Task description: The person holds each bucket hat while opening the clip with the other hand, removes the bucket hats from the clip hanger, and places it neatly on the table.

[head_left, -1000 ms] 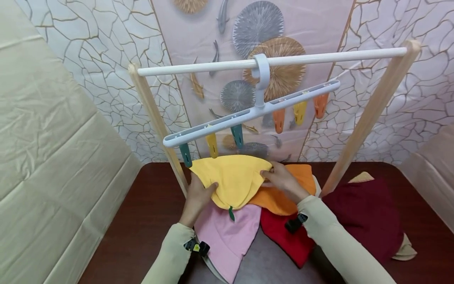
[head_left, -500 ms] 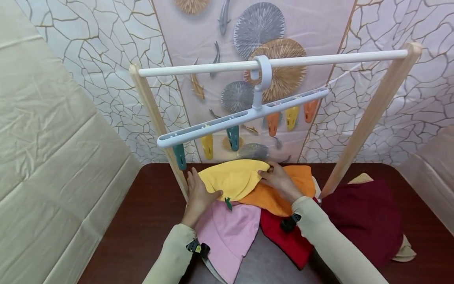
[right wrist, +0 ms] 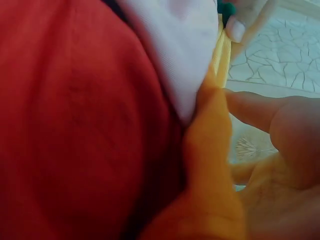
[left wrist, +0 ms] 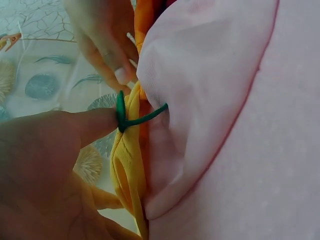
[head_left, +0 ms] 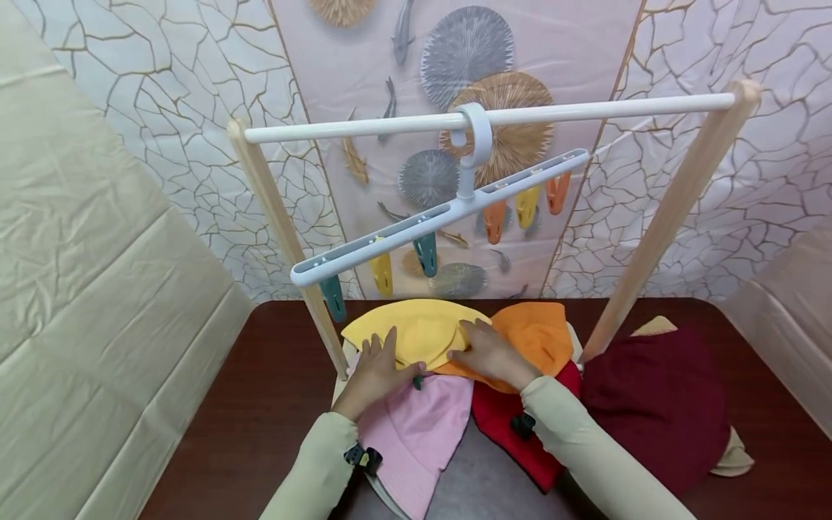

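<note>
A yellow bucket hat (head_left: 406, 321) with a small green stem (left wrist: 145, 119) lies folded flat on a pile of hats below the hanger. My left hand (head_left: 378, 372) rests on its near left side, fingers spread and thumb beside the stem. My right hand (head_left: 494, 354) touches its right side with extended fingers. Beneath and nearer to me is a pink hat (head_left: 419, 433). An orange hat (head_left: 536, 332) shows at the right of the yellow one, partly under it. Below my right forearm lies a red hat (head_left: 510, 430), partly covered.
A white rod (head_left: 364, 128) on wooden posts (head_left: 669, 217) spans above the hats. From it hangs a pale blue hanger (head_left: 383, 245), tilted, with several coloured clips (head_left: 425, 254) pointing down. A maroon hat (head_left: 656, 404) lies at the right of the dark table (head_left: 214, 433).
The yellow hat has come down from near the left clips onto the pile. Both hands have loosened from its edges and moved inward over it. The hanger has swung slightly.
</note>
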`<state>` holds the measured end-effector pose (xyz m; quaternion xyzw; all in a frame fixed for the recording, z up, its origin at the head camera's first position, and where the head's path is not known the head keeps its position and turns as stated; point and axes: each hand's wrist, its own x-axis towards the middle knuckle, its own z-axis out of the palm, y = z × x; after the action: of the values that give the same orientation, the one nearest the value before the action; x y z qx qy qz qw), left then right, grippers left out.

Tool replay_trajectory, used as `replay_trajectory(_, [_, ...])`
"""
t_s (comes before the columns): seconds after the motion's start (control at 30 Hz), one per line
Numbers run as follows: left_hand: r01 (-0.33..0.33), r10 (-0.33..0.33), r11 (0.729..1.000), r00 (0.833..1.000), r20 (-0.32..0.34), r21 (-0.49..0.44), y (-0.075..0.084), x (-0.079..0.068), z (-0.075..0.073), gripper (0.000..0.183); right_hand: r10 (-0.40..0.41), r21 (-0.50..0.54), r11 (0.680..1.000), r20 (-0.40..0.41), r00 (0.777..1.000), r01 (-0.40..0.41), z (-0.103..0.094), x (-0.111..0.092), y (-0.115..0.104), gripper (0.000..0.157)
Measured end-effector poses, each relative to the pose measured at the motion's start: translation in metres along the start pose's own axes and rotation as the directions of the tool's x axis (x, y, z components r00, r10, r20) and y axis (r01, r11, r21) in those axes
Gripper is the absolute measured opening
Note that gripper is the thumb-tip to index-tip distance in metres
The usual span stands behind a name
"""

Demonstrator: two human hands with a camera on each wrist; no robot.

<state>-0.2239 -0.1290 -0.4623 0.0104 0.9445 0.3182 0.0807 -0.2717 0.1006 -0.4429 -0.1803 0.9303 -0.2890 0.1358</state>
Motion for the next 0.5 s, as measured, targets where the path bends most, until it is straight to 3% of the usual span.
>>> replay_trajectory(0.27, [0.048,-0.048,0.999,0.999,0.012,-0.004,0.001,0.000,0.000,0.109,-0.050,0.133,0.990,0.046,0.998,0.044,0.001,0.000,0.011,0.068])
replay_trajectory(0.5, [0.040,-0.040,0.999,0.999,0.011,0.017,0.001,0.002,0.002,0.106,-0.059,0.157,0.987,0.105,0.993,0.042,-0.001,0.002,0.019,0.068])
